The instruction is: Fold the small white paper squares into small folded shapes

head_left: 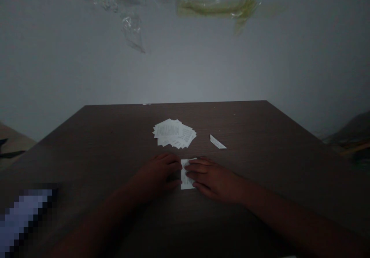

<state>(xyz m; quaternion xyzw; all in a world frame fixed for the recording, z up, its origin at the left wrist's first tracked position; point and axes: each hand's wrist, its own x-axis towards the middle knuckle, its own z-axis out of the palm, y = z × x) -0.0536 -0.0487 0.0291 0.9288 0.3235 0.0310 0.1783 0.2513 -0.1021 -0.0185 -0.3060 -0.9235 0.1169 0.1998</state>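
Both hands rest on a small white printed paper (185, 174) lying flat on the dark wooden table (260, 165). My left hand (162, 171) covers its left side, fingers bent and pressed down on it. My right hand (209, 178) lies on its right side with fingers stretched flat toward the left hand. Only a narrow strip of the paper shows between the fingertips.
A loose pile of several printed paper slips (174, 133) lies just beyond the hands. A single folded strip of paper (217, 142) sits to its right. A grey wall with clear and yellowish tape remnants (219, 7) rises behind the table. A blurred patch fills the lower left corner.
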